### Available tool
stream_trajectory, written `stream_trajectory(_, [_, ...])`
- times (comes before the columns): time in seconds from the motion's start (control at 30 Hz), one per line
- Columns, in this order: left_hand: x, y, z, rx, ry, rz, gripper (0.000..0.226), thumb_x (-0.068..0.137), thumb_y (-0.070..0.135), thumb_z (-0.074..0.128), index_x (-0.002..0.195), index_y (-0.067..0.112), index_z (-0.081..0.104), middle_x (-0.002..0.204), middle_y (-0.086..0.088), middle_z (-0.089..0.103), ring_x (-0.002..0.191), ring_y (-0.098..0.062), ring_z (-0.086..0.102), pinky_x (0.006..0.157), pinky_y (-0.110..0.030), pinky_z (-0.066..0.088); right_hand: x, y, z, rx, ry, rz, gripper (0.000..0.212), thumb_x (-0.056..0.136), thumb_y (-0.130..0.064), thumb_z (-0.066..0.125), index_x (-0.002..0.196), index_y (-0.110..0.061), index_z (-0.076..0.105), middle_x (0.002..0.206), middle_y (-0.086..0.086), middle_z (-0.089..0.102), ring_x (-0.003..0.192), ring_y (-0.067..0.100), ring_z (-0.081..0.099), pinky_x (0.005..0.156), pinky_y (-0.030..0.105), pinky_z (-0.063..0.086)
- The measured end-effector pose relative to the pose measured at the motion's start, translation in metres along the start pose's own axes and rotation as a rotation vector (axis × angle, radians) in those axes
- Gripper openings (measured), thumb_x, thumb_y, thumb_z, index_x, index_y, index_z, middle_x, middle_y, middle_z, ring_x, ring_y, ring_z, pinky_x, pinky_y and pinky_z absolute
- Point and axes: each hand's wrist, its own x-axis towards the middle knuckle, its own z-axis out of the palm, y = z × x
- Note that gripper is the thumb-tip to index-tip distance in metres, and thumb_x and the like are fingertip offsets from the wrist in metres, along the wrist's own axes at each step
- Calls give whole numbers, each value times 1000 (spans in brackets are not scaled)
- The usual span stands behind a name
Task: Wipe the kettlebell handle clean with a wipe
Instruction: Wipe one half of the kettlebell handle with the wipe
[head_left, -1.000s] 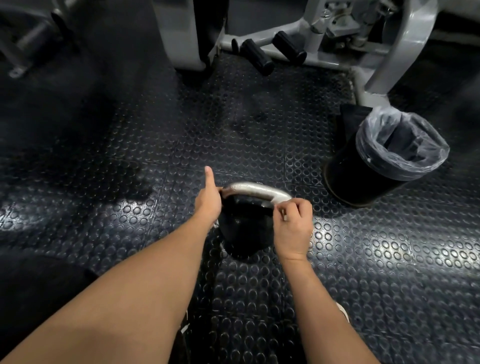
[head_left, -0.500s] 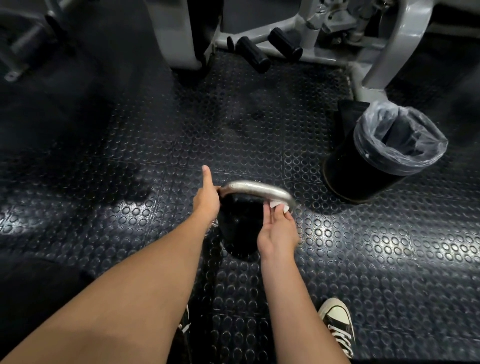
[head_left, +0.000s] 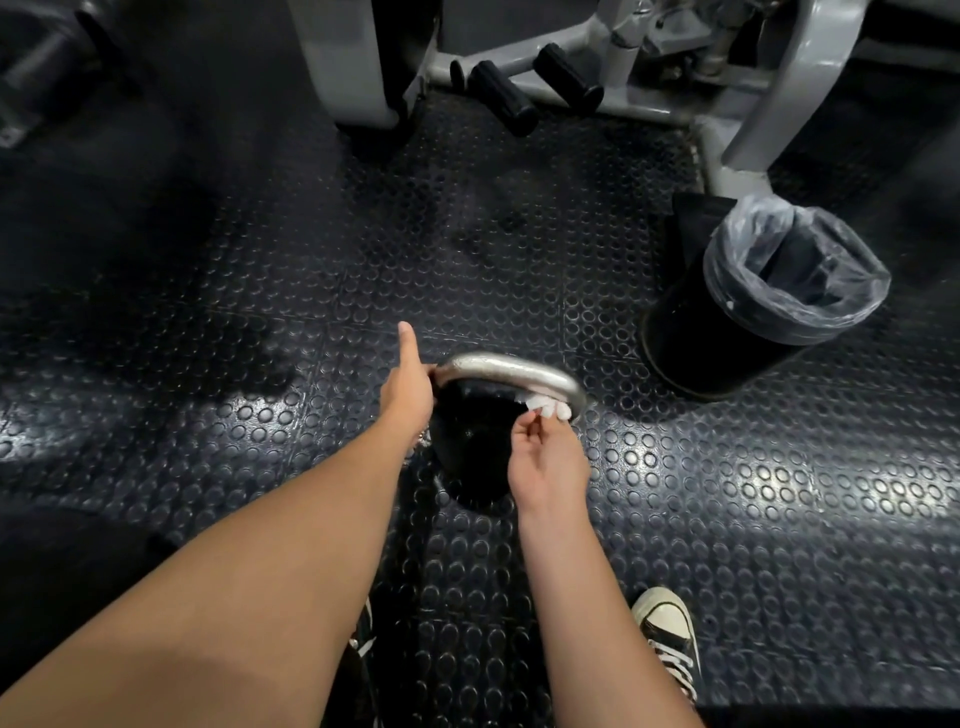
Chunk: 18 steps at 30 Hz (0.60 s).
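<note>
Head cam, looking down at a studded rubber gym floor (head_left: 727, 493). A black kettlebell (head_left: 475, 447) sits between my arms, w/ its steel handle (head_left: 511, 371) arching over the top. My left hand (head_left: 408, 392) grips the handle's left end, thumb sticking straight up. My right hand (head_left: 548, 457) is palm-up under the handle's right end, fingertips pinching a small white wipe (head_left: 543, 405) against the metal; a sec ago that hand was knuckles-up over the bar, so I've prob. rolled round to do the underside. Contact there looks real but it's dim. The top and left end likely remain. A lined bin (head_left: 769, 296) stands well to the right.
</note>
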Motion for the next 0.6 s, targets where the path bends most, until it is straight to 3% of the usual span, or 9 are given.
stream_trajectory(0.13, [1,-1,-1,-4,17,11,135,39,122,15,96,22,85,112,-11,80,115,-31,72,118,-53,42,1,1,1,-34,59,-34,12,95,9,51,97,0,59,90,13,60,74,15,56,65,23,50])
stream_trajectory(0.3, [-9,3,-1,0,2,18,135,37,122,15,95,22,86,111,-17,81,112,-32,74,114,-52,46,6,4,10,26,54,4,17,96,11,46,94,-2,56,84,11,57,69,14,53,66,23,49])
stream_trajectory(0.47, [-4,2,0,-14,17,10,133,37,122,16,93,24,87,109,-9,82,113,-30,73,118,-52,43,5,8,-1,-84,45,-20,13,97,6,49,93,-2,59,84,9,59,72,14,53,64,25,47])
stream_trajectory(0.6, [-9,4,1,1,-12,9,140,35,122,15,94,17,86,112,-20,80,114,-37,74,116,-51,45,12,1,8,-34,59,-1,15,94,12,48,94,-1,56,85,11,59,70,14,55,65,23,47])
